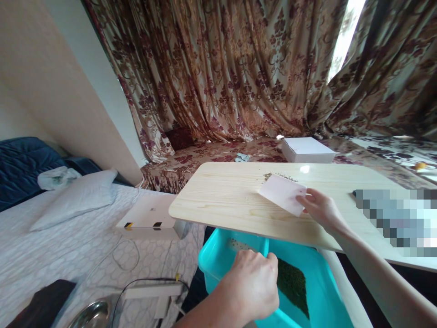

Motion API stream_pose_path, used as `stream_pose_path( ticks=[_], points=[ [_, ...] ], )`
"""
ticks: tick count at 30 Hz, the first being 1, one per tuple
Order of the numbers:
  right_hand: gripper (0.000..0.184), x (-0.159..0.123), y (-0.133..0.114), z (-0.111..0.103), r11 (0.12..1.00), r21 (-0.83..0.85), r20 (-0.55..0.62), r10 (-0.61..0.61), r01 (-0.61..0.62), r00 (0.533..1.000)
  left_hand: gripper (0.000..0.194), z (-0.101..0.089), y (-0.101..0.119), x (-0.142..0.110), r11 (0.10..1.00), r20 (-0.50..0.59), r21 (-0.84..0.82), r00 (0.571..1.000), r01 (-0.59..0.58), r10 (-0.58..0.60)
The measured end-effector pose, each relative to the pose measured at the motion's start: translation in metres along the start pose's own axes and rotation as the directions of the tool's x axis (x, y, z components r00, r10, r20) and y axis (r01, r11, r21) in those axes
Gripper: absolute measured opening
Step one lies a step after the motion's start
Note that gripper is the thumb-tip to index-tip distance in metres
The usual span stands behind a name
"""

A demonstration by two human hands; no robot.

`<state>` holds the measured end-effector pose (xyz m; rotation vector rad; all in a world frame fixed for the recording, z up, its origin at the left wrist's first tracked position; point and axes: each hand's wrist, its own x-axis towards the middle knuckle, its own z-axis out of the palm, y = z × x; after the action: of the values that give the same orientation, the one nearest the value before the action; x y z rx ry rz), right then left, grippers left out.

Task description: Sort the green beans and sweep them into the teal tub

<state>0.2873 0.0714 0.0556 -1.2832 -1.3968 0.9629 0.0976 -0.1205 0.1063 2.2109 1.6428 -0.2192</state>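
My right hand (321,207) pinches the right edge of a white card (283,193), held at a slant over the pale wooden tabletop (218,196). Small dark green-brown grains (268,176) lie scattered along the card's far edge. Below the table's front edge, my left hand (254,282) is closed above a turquoise divided bin (213,257), covering part of its divider; whatever its fingers hold is hidden. A heap of dark green grains (293,284) fills part of the bin's right compartment, and some pale, speckled grains (239,245) lie in the left one.
A white box (309,150) stands behind the table, before patterned curtains (221,68). At the right lies a blurred-out object (396,223). On the bed at left are another white box (150,216), a metal bowl (94,314), a power strip (153,291) and loose cables.
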Motion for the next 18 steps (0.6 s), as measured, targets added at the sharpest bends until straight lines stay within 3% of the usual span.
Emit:
stream_pose_path(
  ticks=[7,14,16,18],
  points=[
    [0.043,-0.019,-0.007,0.014,0.999,0.032,0.249,-0.031,0.024,0.968,0.031,-0.003,0.003,0.001,1.000,0.016,0.005,1.000,-0.002,0.002],
    [0.057,-0.046,-0.023,0.011,0.997,0.023,0.482,-0.078,0.077,0.873,0.032,-0.002,0.003,0.001,1.000,0.001,0.007,1.000,-0.005,0.005],
    [0.056,-0.044,-0.024,0.007,0.994,-0.004,0.489,-0.093,0.108,0.867,0.032,-0.002,0.002,0.001,1.000,-0.004,0.003,1.000,-0.005,0.005],
    [0.052,-0.034,-0.021,0.003,0.992,-0.020,0.407,-0.106,0.125,0.907,0.031,-0.001,0.002,0.001,1.000,-0.009,-0.001,1.000,-0.006,0.006]
  ],
)
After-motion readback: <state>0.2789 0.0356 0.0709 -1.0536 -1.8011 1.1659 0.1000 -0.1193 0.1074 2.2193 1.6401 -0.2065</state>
